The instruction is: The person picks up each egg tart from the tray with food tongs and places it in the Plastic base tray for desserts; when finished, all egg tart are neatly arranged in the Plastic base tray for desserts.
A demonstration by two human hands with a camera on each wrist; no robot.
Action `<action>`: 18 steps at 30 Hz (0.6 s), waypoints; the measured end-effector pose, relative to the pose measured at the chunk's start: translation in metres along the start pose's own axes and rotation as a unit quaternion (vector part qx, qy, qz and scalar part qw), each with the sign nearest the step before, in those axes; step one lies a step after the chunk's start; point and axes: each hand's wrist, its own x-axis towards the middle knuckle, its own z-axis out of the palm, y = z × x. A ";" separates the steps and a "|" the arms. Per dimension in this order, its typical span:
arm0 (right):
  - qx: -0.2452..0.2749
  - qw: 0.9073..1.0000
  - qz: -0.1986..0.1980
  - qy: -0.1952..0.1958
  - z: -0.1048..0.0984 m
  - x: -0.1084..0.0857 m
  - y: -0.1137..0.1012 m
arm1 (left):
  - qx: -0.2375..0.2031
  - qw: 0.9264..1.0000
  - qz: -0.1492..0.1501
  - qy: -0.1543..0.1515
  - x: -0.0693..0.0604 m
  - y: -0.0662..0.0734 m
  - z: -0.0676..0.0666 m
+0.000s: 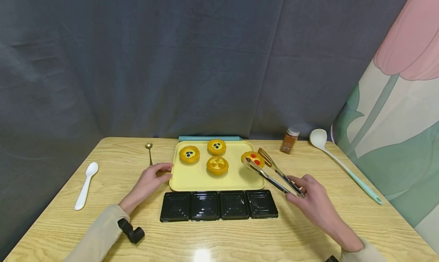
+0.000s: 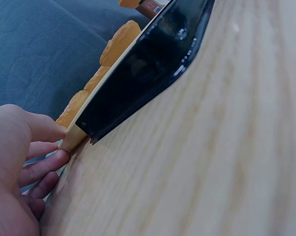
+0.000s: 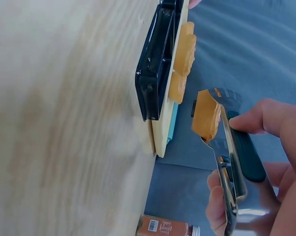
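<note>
My right hand [image 1: 313, 201] holds metal tongs [image 3: 243, 157] with dark grips. Between the tong ends is a tart with red topping [image 1: 253, 160], raised above the right side of a yellow tray [image 1: 192, 180]. Two blueberry-topped tarts [image 1: 189, 154] and one with yellow wedges on top [image 1: 217, 165] sit on the tray. At the tray's left edge, my left hand [image 1: 152, 180] pinches the rim between thumb and fingers. A black four-section plastic tray [image 1: 205, 205] lies along the near side; in the left wrist view it hides part of the yellow tray.
Left of the tray lie a white spoon [image 1: 85, 186] and a small gold spoon [image 1: 149, 149]. A spice jar [image 1: 289, 141] and a long green-handled ladle [image 1: 346, 166] are on the right. Something teal [image 1: 210, 138] lies behind the tray, before a dark curtain [image 1: 171, 64].
</note>
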 end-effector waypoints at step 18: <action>-0.015 0.999 0.031 -0.017 -0.016 -0.045 -0.001 | 0.000 1.000 -0.003 0.000 0.000 0.001 0.000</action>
